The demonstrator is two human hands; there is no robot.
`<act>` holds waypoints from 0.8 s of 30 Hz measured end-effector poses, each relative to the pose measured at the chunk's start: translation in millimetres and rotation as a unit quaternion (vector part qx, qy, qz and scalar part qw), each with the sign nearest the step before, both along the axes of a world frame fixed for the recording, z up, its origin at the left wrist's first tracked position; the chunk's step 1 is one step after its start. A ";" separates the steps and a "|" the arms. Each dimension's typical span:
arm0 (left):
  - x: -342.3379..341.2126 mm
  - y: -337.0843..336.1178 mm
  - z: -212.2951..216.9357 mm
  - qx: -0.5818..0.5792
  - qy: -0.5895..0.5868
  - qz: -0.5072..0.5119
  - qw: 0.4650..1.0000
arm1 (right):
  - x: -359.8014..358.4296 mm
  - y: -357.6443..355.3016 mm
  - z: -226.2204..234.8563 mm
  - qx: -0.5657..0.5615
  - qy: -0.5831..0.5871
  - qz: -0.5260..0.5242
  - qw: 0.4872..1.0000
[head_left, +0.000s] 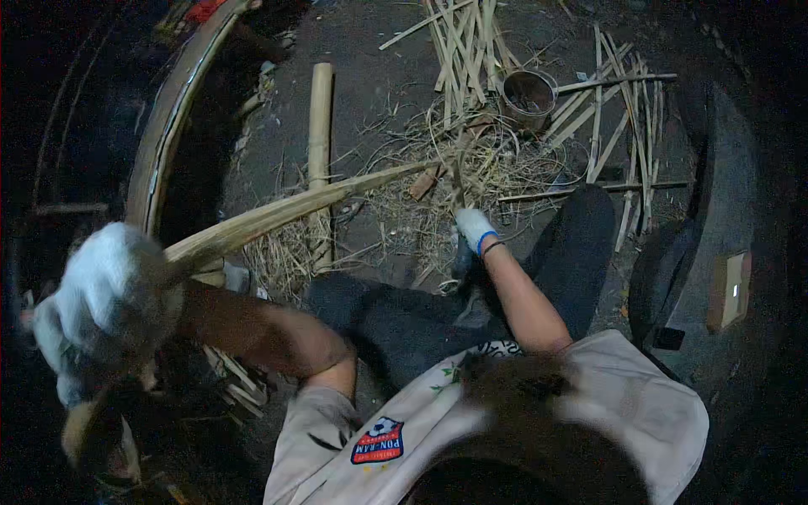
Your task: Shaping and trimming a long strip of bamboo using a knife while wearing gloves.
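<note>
My left hand (pixel 109 290), in a white glove, is wrapped round one end of a long split piece of bamboo (pixel 295 204). The piece slants up and away to the right, over the floor. Its far end meets a thin, dark, upright blade, apparently a knife (pixel 457 181). My right hand (pixel 475 227), in a white glove with a blue cuff, is closed round the lower end of the knife; the handle is hidden in the glove. Below the bamboo, thin shavings (pixel 396 210) lie heaped between the blade and my legs.
A bamboo pole (pixel 321 126) lies beyond the split piece, passing beneath it. Bundles of thin strips (pixel 467 50) lie at the back, with more strips (pixel 640 126) at the right. A round bucket (pixel 528 94) stands between them. A small box (pixel 729 290) is at far right.
</note>
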State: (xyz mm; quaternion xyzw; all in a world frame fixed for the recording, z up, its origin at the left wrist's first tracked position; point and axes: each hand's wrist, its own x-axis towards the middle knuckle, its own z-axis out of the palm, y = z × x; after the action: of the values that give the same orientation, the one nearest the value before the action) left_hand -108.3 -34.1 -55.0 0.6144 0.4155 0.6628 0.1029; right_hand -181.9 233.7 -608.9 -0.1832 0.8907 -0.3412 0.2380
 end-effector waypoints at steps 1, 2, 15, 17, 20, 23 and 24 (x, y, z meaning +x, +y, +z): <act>20.1 -10.3 -5.3 -0.012 0.020 0.165 0.986 | 7.0 1.5 17.2 -0.074 -0.111 -0.124 0.983; 24.3 -0.2 -8.7 -0.059 0.006 0.164 0.985 | 12.9 8.5 30.6 -0.147 -0.219 -0.251 0.931; 114.7 84.4 -52.0 -0.028 0.063 0.137 0.988 | 71.4 56.7 224.3 -0.314 -0.312 -0.194 0.876; 122.3 95.3 -60.5 0.014 0.051 0.210 0.976 | 77.6 61.4 226.7 -0.320 -0.314 -0.195 0.872; 131.9 115.9 -71.8 0.068 0.033 0.301 0.951 | 90.2 67.1 239.8 -0.315 -0.319 -0.205 0.870; 138.2 132.3 -75.8 0.104 0.020 0.355 0.929 | 96.6 64.7 231.8 -0.332 -0.289 -0.197 0.876; 138.5 136.1 -76.2 0.112 0.017 0.368 0.923 | 98.3 63.9 230.8 -0.296 -0.260 -0.191 0.899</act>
State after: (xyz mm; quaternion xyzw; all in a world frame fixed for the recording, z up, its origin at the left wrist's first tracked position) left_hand 30.2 101.9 -131.2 0.4373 0.5369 0.6856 -0.2247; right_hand -83.5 297.6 -378.1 0.0234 0.6727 -0.6636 0.3263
